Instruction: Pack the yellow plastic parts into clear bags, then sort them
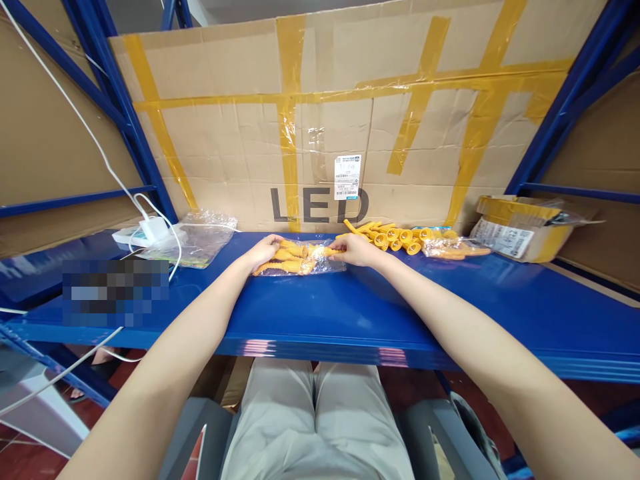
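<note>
A clear plastic bag (327, 265) lies on the blue shelf, with several yellow cone-ended plastic pieces (293, 267) in it. My left hand (265, 252) is closed on the bag's left side, fingers partly hidden behind the pieces. At the bag's right end, my right hand (357, 250) pinches the tip of a yellow piece (320, 252); whether it also grips the bag film I cannot tell. Just behind and right of my right hand sits a loose pile of yellow cone-ended pieces (395, 237), their round open ends facing me.
A filled clear bag (455, 248) lies right of the pile, beside an open cardboard box (525, 230). At left are flat plastic bags (200, 237), a power strip with a white plug (155, 230), cables and a blurred dark object (115, 290). A cardboard sheet (225, 147) stands behind the blue shelf (345, 310).
</note>
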`<state>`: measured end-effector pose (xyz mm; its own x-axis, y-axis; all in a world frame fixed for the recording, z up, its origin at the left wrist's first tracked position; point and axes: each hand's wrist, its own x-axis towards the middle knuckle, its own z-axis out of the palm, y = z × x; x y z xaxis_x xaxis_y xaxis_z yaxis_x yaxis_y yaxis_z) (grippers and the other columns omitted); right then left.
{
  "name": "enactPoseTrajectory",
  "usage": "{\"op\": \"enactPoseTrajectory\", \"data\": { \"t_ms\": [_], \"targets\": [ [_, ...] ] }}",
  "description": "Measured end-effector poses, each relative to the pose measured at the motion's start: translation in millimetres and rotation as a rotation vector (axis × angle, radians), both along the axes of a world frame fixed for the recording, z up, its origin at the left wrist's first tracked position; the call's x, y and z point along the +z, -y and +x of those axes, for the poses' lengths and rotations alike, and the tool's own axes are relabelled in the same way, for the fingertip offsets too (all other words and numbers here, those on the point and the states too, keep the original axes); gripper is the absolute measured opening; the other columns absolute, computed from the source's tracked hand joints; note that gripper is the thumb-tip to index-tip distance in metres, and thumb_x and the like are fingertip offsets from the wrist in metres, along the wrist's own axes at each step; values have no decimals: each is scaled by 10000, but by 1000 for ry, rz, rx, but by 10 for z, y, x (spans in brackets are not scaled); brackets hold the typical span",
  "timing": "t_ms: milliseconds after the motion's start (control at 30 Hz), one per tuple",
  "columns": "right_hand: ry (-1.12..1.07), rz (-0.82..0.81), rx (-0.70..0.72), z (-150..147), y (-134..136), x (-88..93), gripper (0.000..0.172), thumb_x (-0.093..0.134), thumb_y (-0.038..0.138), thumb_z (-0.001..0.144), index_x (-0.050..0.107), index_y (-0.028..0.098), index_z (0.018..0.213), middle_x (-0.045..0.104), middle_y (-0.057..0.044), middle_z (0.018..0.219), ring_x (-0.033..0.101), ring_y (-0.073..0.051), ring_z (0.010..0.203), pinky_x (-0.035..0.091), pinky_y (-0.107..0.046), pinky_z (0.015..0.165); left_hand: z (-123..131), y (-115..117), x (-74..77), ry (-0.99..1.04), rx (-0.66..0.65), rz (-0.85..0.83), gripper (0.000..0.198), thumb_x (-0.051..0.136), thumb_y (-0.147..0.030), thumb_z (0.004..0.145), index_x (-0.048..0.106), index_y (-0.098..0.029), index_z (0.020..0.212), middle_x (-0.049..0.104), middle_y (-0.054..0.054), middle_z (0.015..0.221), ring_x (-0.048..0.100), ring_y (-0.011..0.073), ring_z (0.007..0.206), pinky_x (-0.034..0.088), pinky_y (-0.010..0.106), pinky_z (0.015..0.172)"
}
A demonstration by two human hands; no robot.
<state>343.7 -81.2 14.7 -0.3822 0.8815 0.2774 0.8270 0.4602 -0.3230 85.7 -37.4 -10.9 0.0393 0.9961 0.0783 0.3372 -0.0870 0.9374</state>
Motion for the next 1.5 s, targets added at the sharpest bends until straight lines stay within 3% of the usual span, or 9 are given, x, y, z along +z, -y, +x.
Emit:
{"op": "enactPoseTrajectory", "data": {
  "t_ms": [233,333,467,633,833,1067,1300,1500],
  "targets": [
    [-161,-61,48,-90,-6,-74,187,674,343,712,728,190,804,614,30,641,530,-112,591,362,-227,578,13,17,10,86,-31,-26,158,508,-96,852,582,-187,958,669,37,921,660,159,847,529,287,814],
    [-159,-67,60,-127,22,-68,139,637,289,715,646,172,642,497,55,515,462,-89,504,316,-223,525,44,41,23,144,-54,-46,149,549,-117,841,585,-192,965,673,38,927,666,165,852,540,301,812],
    [-191,-113,32,-149,46,-57,240,655,274,694,525,174,517,390,75,429,395,-74,443,289,-226,482,119,120,62,215,-66,-92,134,557,-140,861,586,-188,982,678,53,955,675,171,847,546,324,811],
    [-482,-297,69,-164,17,-91,138,732,279,635,668,165,679,556,51,543,463,-83,490,381,-220,489,195,187,88,319,-97,-121,128,595,-217,872,575,-179,993,698,71,944,687,187,857,550,327,802],
    [-745,-375,130,-220,24,-120,158,739,152,614,716,145,770,720,-32,813,619,-122,722,511,-232,690,205,189,88,340,-122,-139,191,624,-324,868,574,-173,973,710,76,940,687,208,896,540,324,817],
    [-989,-490,113,-200,40,-107,99,695,121,651,683,148,745,712,-88,963,645,-127,737,562,-246,652,149,109,10,62,-91,0,279,680,-335,805,588,-186,1022,693,52,956,656,205,896,501,315,833],
    [-835,-385,-73,-165,-19,-92,47,605,164,752,651,157,754,702,-105,911,636,-137,698,493,-222,536,148,20,-42,-90,-56,91,237,626,-298,816,593,-193,1026,673,43,946,617,207,916,475,323,863],
    [-711,-395,53,-148,16,-22,311,409,287,881,686,144,887,720,-121,933,660,-165,800,485,-241,629,133,-14,-21,-161,107,182,123,570,-172,800,608,-194,915,685,84,991,592,279,1056,413,397,981]
  ]
}}
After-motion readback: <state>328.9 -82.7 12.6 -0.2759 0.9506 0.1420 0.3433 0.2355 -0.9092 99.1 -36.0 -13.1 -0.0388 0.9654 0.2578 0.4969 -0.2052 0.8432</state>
